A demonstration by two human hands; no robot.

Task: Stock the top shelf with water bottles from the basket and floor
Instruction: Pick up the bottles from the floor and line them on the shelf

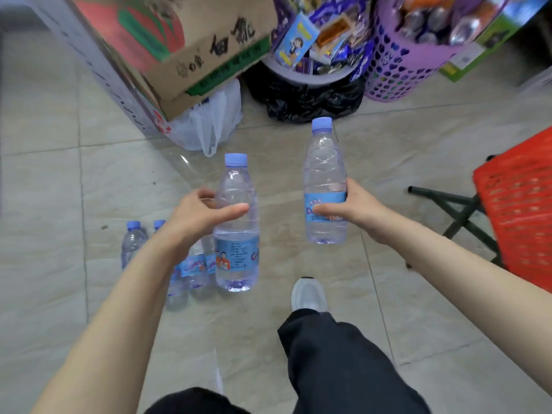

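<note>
Where legible, "Cu" bottle labels (236,253)

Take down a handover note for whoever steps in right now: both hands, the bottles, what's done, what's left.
Left hand grips one water bottle above its label, upright.
Right hand grips a second bottle at its label, upright.
Several floor bottles stand at lower left. The red basket is at right, contents unseen. The shelf is out of view.
Done: two bottles in hand.
Left: shelve both, then fetch the rest.
</note>
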